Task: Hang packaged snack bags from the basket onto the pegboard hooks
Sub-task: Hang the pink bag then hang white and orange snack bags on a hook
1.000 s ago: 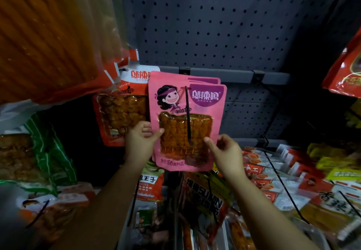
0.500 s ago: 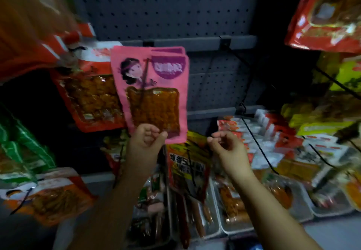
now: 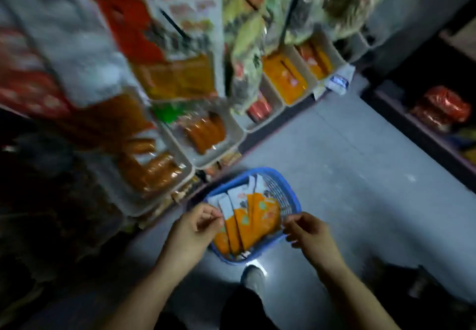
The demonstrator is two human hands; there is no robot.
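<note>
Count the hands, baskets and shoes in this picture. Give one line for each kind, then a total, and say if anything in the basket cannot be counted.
hands: 2 (left hand, right hand)
blue basket: 1
shoe: 1
Total: 4
The snack bags in the basket overlap and are too blurred to count.

Both bare forearms reach forward and down, angled slightly toward each other. The left hand [image 3: 194, 226] has its fingers loosely curled toward the thumb, with nothing seen in its grip. The right hand [image 3: 307, 231] mirrors it, fingers loosely curled inward, also holding nothing. A shoe [image 3: 253, 277] shows below, between the wrists.
</note>
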